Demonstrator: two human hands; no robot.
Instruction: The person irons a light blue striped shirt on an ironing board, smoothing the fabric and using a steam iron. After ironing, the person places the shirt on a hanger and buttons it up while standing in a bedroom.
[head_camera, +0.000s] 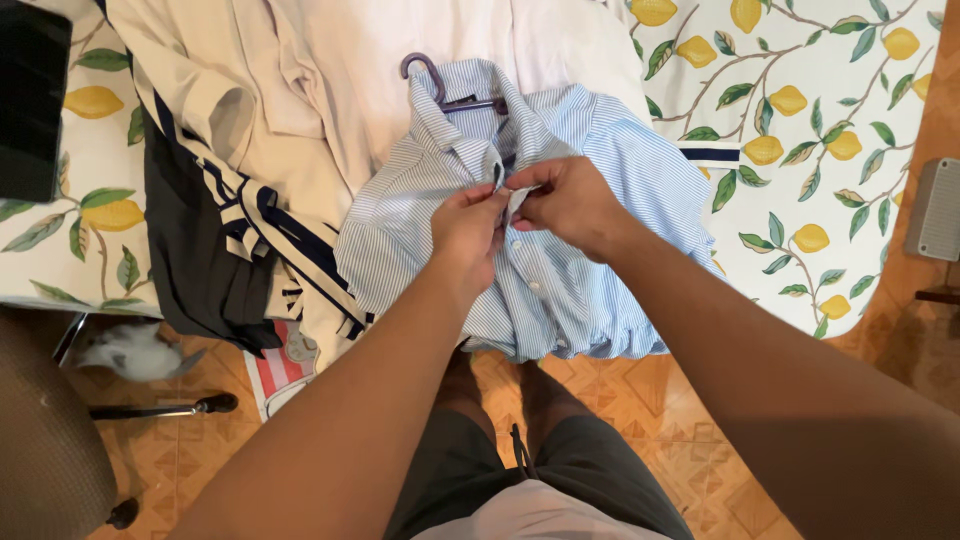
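Note:
A light blue striped shirt (600, 150) lies on a purple hanger (428, 72), spread over the edge of a table. My left hand (468, 232) and my right hand (567, 203) meet at the shirt's front placket, just below the collar. Both pinch the cloth edges there, fingertips almost touching. The lower part of the shirt hangs over the table edge toward my legs.
A cream and navy-striped garment (240, 120) and a dark grey one (195, 260) lie left of the shirt. The lemon-print tablecloth (820, 150) covers the table. A chair (45, 440) stands at lower left on the tiled floor, a grey box (938, 210) at right.

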